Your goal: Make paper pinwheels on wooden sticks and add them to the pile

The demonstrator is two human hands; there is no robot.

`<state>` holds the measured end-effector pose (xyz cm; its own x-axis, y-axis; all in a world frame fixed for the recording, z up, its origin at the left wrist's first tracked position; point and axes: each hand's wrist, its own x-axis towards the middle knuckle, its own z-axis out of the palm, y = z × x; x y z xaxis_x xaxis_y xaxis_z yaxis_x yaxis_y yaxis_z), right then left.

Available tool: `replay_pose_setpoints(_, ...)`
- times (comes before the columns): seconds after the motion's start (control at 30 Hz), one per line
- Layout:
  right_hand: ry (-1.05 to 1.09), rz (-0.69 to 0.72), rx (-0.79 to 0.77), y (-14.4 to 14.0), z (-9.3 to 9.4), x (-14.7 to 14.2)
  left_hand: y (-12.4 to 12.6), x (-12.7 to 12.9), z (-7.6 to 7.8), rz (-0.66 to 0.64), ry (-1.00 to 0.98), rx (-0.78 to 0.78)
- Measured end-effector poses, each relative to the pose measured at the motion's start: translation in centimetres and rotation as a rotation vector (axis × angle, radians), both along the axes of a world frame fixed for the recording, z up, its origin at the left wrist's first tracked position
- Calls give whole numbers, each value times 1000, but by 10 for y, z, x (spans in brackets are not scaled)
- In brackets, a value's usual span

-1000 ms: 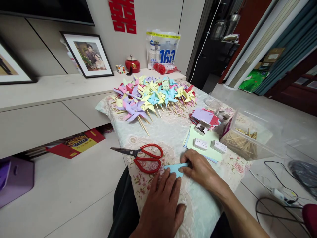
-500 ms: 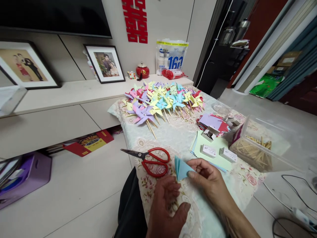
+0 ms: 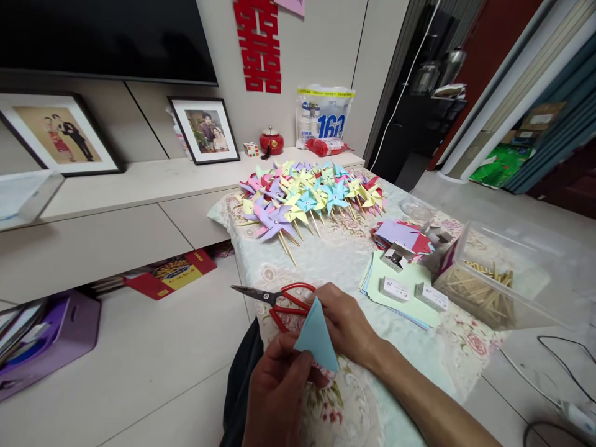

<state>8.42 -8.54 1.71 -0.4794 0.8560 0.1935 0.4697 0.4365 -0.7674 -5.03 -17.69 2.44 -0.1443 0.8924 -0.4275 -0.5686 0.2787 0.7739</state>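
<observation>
The left hand (image 3: 274, 388) pinches the folded blue paper triangle (image 3: 316, 338) steady while the right hand (image 3: 344, 323) closes on the red scissors (image 3: 284, 301).

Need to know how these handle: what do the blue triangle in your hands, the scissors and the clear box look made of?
Blue triangle: thin matte paper, folded with crisp creases. Scissors: dark metal blades; glossy red handles, probably plastic or coated. Clear box: see-through, likely plastic; the sticks inside show through.
</observation>
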Motion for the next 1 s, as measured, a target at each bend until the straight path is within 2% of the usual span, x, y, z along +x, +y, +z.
replay_pose_setpoints(0.1, -203, 121, 91, 9, 1, -14, 3, 2, 5, -35, -4, -47)
replay_pose_setpoints(0.23, -367, 138, 112, 8, 4, -15, 4, 2, 8, -20, 8, -65)
replay_pose_setpoints(0.4, -504, 157, 127, -10, 13, 9, 5, -5, 2, -43, 39, 46)
replay_pose_setpoints(0.57, -560, 16, 40, -34, 15, 47, 6, -9, -9, -115, 66, 80)
replay_pose_setpoints(0.67, -523, -77, -38, -44, 10, 75, 9, -11, -13, -126, 68, 85)
replay_pose_setpoints(0.77, -384, -128, -132, -53, 3, 104, 17, -13, -12, -108, 51, 62)
replay_pose_setpoints(0.83, -269, -213, -204, -59, 0, 119, 25, -13, -12, -97, 33, 69)
replay_pose_setpoints(0.9, -136, -316, -307, -68, -3, 131, 36, -11, -12, -110, 17, 111)
replay_pose_setpoints(1.0, 93, -343, -517, -89, -5, 142, 53, -4, -16, -135, 23, 229)
